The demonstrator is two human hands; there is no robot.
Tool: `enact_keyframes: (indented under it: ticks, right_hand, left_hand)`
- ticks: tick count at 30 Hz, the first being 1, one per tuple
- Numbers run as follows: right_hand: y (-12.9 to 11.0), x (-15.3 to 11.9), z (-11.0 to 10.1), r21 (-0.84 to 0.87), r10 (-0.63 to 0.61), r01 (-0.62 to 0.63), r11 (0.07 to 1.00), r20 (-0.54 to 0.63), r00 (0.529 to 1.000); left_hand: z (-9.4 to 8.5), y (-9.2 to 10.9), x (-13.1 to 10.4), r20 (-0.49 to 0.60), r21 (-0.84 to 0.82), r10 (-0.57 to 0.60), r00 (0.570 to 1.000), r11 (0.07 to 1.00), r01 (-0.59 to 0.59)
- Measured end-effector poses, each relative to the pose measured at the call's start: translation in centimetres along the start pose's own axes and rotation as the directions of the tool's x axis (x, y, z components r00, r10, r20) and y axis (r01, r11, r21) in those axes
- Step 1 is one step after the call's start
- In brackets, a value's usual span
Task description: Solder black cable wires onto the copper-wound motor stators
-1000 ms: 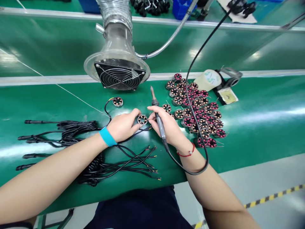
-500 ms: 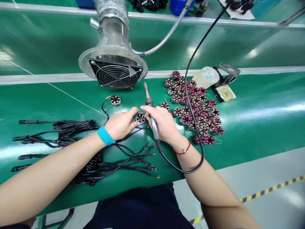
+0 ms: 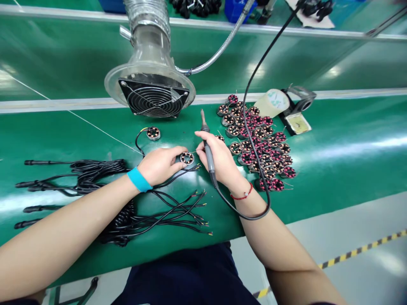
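Observation:
My left hand (image 3: 163,164) is closed on a small round motor stator (image 3: 187,158) with copper windings, its thumb and fingers at the stator's left side. In my right hand (image 3: 219,159) is a soldering iron (image 3: 209,154), its tip pointing up and away from me. The right fingertips are just right of the stator, by a thin wire that sticks out from it. Below the stator lie the stripped ends of a black cable (image 3: 190,168). Another stator (image 3: 153,133) with a cable joined to it lies beyond my left hand.
Several stators (image 3: 265,146) with red or copper windings crowd the right side. Bundled black cables (image 3: 98,173) lie at left. A fume extractor fan (image 3: 155,99) hangs ahead. A solder roll (image 3: 273,103) and iron stand (image 3: 297,120) sit at back right.
My right hand, with the soldering iron, has drawn slightly right, away from the stator. The left hand still holds the stator in about the same place.

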State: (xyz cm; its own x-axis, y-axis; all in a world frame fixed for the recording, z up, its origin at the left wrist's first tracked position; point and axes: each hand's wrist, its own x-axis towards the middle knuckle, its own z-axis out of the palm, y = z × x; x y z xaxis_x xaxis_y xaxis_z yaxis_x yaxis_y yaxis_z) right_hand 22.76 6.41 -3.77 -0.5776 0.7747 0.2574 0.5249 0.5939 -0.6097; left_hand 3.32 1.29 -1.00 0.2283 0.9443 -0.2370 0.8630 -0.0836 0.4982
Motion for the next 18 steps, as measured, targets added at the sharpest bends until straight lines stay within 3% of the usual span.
enact_keyframes:
  ticks: [4,8,14,18]
  right_hand:
    - [-0.4,-0.1,0.3,0.288,0.076,-0.06,0.956,-0.045,0.996]
    - [-0.7,0.1,1.0,0.336,0.055,-0.037,0.941,-0.044,0.998]
    - [-0.1,0.3,0.8,0.067,-0.144,0.146,0.987,-0.033,0.989]
    - [-0.1,0.3,0.2,-0.139,-0.231,0.238,0.961,0.067,0.971]
  left_hand:
    - [-0.1,0.2,0.0,0.015,0.023,0.009,1.0,1.0,-0.009]
    - [-0.1,0.1,0.0,0.017,0.025,0.024,1.0,0.999,-0.024]
    - [0.3,-0.3,0.0,0.008,0.0,0.045,0.999,0.999,-0.045]
    - [0.2,-0.3,0.0,0.011,0.002,0.049,0.999,0.999,-0.049]
